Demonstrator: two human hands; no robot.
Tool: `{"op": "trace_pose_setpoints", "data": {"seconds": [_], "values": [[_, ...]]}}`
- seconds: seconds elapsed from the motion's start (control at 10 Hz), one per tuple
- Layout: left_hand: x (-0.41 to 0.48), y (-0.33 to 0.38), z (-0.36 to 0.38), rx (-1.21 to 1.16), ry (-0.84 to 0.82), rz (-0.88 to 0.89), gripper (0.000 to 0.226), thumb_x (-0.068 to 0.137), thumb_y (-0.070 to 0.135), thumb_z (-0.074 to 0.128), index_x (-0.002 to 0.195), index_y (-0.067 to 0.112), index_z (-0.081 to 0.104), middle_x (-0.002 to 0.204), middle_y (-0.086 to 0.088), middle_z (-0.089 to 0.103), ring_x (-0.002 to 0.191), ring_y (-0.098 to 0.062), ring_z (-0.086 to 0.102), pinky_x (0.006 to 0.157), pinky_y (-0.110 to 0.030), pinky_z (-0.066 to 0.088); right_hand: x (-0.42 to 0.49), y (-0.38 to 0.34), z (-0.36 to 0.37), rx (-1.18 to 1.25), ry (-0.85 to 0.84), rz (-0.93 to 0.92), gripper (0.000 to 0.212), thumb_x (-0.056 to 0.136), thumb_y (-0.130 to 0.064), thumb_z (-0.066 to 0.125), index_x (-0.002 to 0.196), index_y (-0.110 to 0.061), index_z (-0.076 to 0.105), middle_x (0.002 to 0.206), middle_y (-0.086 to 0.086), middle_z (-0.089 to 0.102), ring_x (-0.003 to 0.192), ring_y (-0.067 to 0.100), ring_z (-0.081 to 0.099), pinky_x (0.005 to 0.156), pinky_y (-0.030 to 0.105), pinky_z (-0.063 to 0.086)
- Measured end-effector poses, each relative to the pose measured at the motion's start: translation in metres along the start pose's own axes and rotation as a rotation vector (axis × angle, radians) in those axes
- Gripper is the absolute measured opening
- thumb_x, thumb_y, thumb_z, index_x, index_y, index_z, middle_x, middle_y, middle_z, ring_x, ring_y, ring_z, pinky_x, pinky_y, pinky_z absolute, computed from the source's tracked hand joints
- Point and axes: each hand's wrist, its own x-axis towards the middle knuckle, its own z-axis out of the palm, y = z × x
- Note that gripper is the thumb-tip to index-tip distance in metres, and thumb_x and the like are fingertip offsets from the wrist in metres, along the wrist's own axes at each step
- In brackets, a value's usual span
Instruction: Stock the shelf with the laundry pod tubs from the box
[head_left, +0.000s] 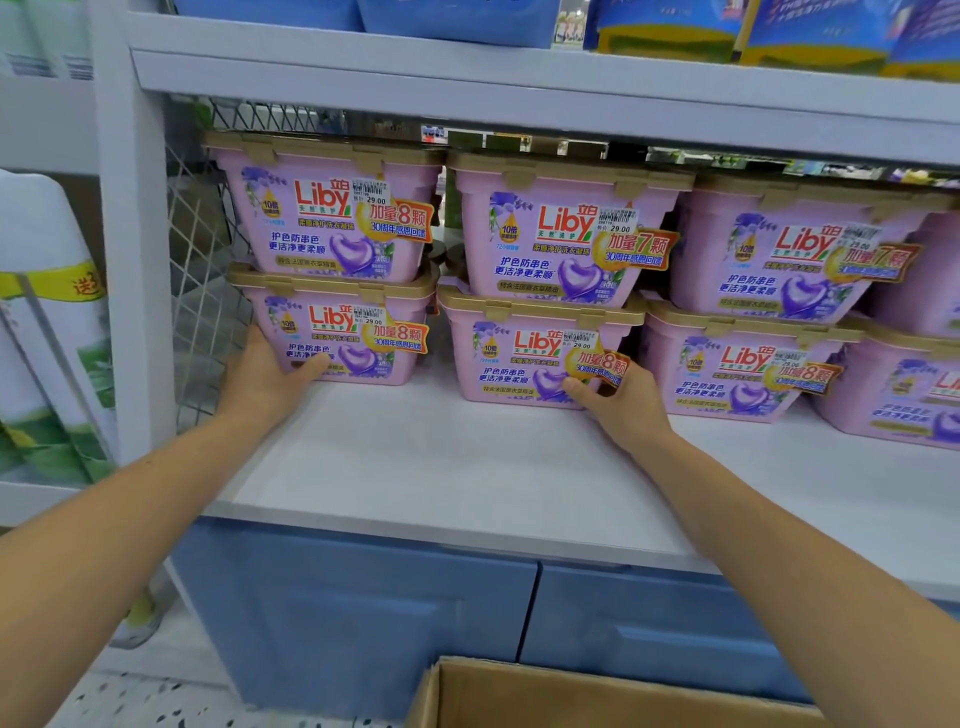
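Observation:
Pink laundry pod tubs with gold lids stand two high on the white shelf (467, 467). My left hand (265, 379) grips the lower left corner of the bottom tub of the leftmost stack (358, 338), thumb on its front. My right hand (623, 402) touches the lower right front of the bottom tub of the second stack (530, 353), thumb on its label. Each of these carries a second tub: the top left tub (332, 208) and the top middle tub (566, 228). The cardboard box (519, 696) is open below; its inside is hidden.
More tub stacks (769, 312) continue to the right. A wire mesh divider (202, 270) and a white upright post (130, 234) bound the shelf on the left. An upper shelf board (519, 93) hangs close above the stacks. Blue cabinet doors (363, 613) lie below.

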Motion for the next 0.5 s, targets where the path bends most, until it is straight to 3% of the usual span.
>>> {"op": "trace_pose_setpoints", "data": {"seconds": [0.2,0.3,0.4,0.5], "values": [[-0.006,0.004,0.002,0.005,0.035,-0.036,0.056,0.080,0.030,0.070,0.128,0.012,0.045,0.129,-0.012,0.061,0.116,-0.036,0.057,0.096,-0.049,0.047,-0.006,-0.007,-0.001,-0.029,0.001,0.024,0.032,0.079,-0.029,0.071,0.103,-0.008,0.065,0.090,0.001,0.066,0.083,0.018,0.058,0.075,0.028,0.046],[-0.016,0.010,0.003,0.052,0.119,-0.074,0.055,0.079,0.031,0.071,0.122,0.004,0.049,0.124,-0.019,0.062,0.111,-0.040,0.058,0.088,-0.047,0.048,-0.012,-0.010,-0.004,0.018,-0.005,0.057,0.033,0.081,-0.022,0.070,0.109,-0.008,0.061,0.098,0.001,0.065,0.086,0.016,0.057,0.071,0.021,0.047],[-0.036,0.017,0.001,0.068,0.172,-0.045,0.054,0.079,0.027,0.071,0.118,0.000,0.047,0.122,-0.022,0.059,0.111,-0.042,0.056,0.087,-0.046,0.046,-0.031,-0.018,-0.014,0.065,-0.069,0.076,0.038,0.083,-0.019,0.067,0.117,-0.008,0.056,0.106,0.001,0.062,0.098,0.016,0.059,0.073,0.018,0.043],[-0.060,0.026,0.004,0.149,0.180,0.057,0.050,0.082,0.027,0.067,0.118,0.000,0.045,0.121,-0.021,0.057,0.113,-0.039,0.053,0.088,-0.046,0.043,-0.044,-0.020,-0.031,-0.078,-0.102,0.077,0.053,0.083,-0.020,0.067,0.130,-0.007,0.047,0.121,0.005,0.056,0.114,0.022,0.053,0.092,0.031,0.043]]}}
